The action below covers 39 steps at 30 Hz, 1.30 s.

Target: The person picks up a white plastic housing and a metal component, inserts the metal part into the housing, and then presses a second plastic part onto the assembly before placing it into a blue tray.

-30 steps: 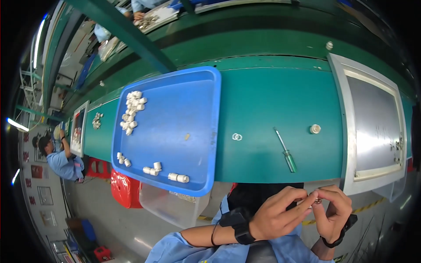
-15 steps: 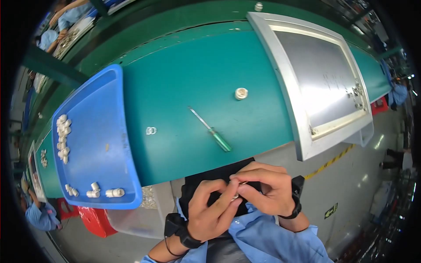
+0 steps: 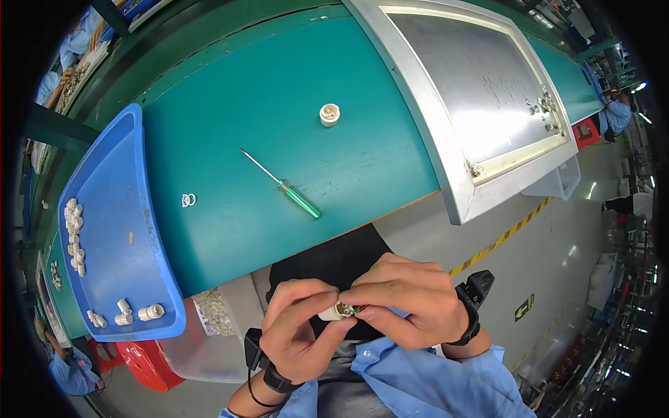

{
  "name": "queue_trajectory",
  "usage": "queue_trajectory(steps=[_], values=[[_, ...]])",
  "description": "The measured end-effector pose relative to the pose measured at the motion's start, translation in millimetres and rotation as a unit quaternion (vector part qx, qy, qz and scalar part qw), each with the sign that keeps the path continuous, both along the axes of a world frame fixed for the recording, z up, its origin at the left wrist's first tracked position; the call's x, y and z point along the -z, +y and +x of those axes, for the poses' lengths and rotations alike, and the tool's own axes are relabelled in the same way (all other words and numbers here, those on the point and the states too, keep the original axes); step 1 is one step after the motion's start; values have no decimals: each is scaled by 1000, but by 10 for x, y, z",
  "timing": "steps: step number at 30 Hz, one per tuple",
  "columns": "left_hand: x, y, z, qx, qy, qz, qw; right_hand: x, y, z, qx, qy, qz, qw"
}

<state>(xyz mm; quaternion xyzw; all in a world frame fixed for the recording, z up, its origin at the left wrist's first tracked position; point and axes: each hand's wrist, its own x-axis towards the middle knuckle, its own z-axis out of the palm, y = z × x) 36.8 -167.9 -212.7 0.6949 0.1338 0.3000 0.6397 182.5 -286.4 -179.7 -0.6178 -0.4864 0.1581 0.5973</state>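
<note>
Just beyond my lap, my left hand (image 3: pixel 301 327) grips a white cylindrical socket (image 3: pixel 331 313) between thumb and fingers, its open end with metal inside facing right. Pinched in the fingertips of my right hand (image 3: pixel 411 301), at that open end, is a small metal piece (image 3: pixel 356 309), largely hidden by the fingers. On the green table lies a screwdriver (image 3: pixel 300 200) with a green handle, its tip toward the far left. A separate white socket (image 3: pixel 329 115) stands farther back. Small whitish rings (image 3: pixel 189 200) lie left of the screwdriver.
At left, a blue tray (image 3: pixel 115 230) holds several white sockets and fittings. A framed metal plate (image 3: pixel 411 111) with small parts on it rests at right, overhanging the table edge. Below the tray are a clear bin (image 3: pixel 209 348) and a red stool (image 3: pixel 148 366). Other people work farther off.
My view has shifted, so the table things sit farther left and higher. My hands have turned, and the white socket and metal piece now show between them.
</note>
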Motion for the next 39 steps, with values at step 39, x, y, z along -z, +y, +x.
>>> queue_trajectory(steps=[39], values=[[10, 111, 115, 30, -68, 165, 983, 109, -47, -88, 40, -30, 25, 998]])
